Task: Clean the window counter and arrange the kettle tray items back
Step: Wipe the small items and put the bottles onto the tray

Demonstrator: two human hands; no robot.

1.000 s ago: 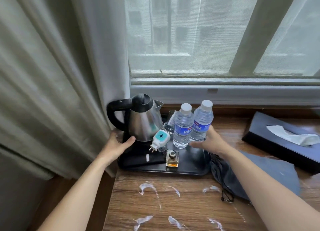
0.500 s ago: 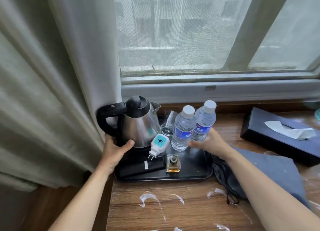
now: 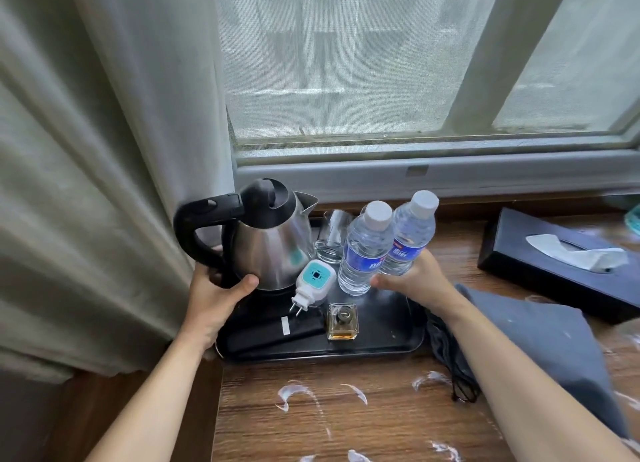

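1. Since the earlier pictures the left hand [image 3: 216, 297] has slid from the near side of the kettle [image 3: 268, 241] to wrap round its base, and the right hand [image 3: 414, 281] has stayed on the right-hand water bottle [image 3: 410, 238]. The tray [image 3: 381, 345] and its load look unmoved, at the far left of the bench [image 3: 346, 420] against the curtain [image 3: 97, 156].
2. Task progress, judged from how things lie: the bench is not yet clean. White streaks [image 3: 294, 392] of foam or cleaner lie across the near wood, and a grey cloth [image 3: 540, 350] lies unused at the right, just beside the tray.
3. The tray holds everything, so arranging looks unfinished or not yet begun: kettle at the left, two bottles at the right, a glass [image 3: 330, 236] behind, a plug-in device [image 3: 313, 283] and a small perfume bottle [image 3: 343, 321] near the front.
4. A tissue box [image 3: 554, 274] sits at the far right, apart from the tray.
5. Left grip: thumb and fingers curled narrowly round the kettle's base below the handle.
6. Right grip: fingers wrapped round the lower part of the right bottle, which leans right; the thumb lies just beside the other bottle [image 3: 363, 253].
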